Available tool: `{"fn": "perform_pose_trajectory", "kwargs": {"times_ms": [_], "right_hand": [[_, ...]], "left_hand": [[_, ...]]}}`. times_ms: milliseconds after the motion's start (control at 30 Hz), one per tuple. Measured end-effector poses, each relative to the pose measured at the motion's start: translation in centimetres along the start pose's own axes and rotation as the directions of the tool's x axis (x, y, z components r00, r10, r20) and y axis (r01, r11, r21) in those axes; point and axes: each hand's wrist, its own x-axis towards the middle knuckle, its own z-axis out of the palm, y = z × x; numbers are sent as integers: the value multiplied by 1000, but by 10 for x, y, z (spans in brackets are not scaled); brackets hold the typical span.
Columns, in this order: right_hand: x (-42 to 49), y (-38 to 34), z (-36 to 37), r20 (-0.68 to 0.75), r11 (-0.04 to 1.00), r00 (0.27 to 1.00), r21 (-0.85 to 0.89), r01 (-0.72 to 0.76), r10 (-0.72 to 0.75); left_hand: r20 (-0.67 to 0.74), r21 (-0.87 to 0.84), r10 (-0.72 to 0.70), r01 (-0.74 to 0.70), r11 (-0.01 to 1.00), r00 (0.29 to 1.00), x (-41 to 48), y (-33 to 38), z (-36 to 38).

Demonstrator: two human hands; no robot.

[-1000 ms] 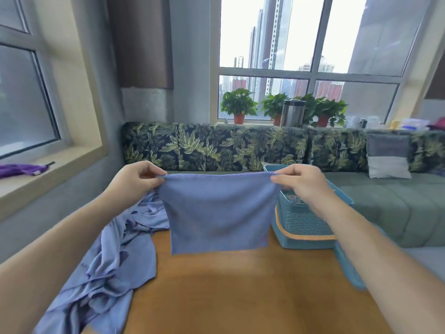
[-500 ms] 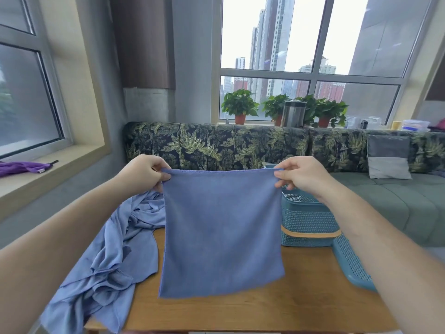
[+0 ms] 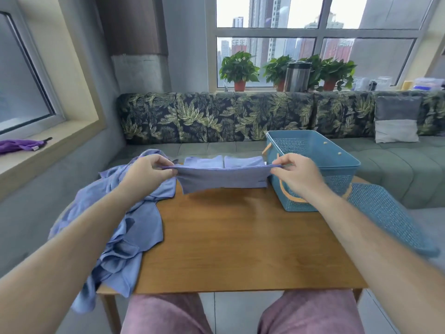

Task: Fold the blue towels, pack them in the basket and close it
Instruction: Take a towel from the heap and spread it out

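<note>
Left hand [image 3: 147, 171] and right hand [image 3: 295, 173] each pinching a top corner of a blue towel [image 3: 224, 178] stretched above the wooden table [image 3: 236, 239], two folded towels [image 3: 222, 162] behind, open blue basket [image 3: 320, 165] right, lid [image 3: 385, 215] beside it, unfolded towel heap [image 3: 127, 225] left

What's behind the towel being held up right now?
A left folded towel and a right folded towel lie side by side on the table. The held towel covers their near edges, so stack height cannot be told.

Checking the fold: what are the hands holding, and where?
One blue towel: left hand pinches its upper left corner, right hand its upper right.
</note>
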Motion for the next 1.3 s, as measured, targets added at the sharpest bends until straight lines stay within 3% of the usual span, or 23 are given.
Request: {"fn": "perform_pose_trajectory", "kwargs": {"times_ms": [267,433,700,833,1133,1200,1267,1300], "right_hand": [[-102,92,21,287,988,945,-51,-149,157],[-113,98,7,349,991,928,-60,-118,132],[-47,92,38,201,978,977,-207,-29,71],[-1,100,69,182,923,980,-384,-1,77],[40,132,129,151,786,963,-613,-86,223],[37,131,131,130,746,967,-660,-81,220],[29,128,134,101,644,990,-765,12,101],[22,124,138,103,625,995,-777,79,2]], "left_hand": [[210,78,-142,128,989,967,-96,-79,53],[258,52,-137,128,990,956,-114,-93,56],[145,55,-150,143,988,978,-44,-89,83],[78,52,-173,169,984,982,4,-104,110],[33,213,-244,232,949,969,49,-144,157],[-62,299,-203,212,930,977,43,-140,160],[-143,454,-27,89,887,989,33,-131,168],[-120,478,82,-15,878,989,25,-123,176]]}}
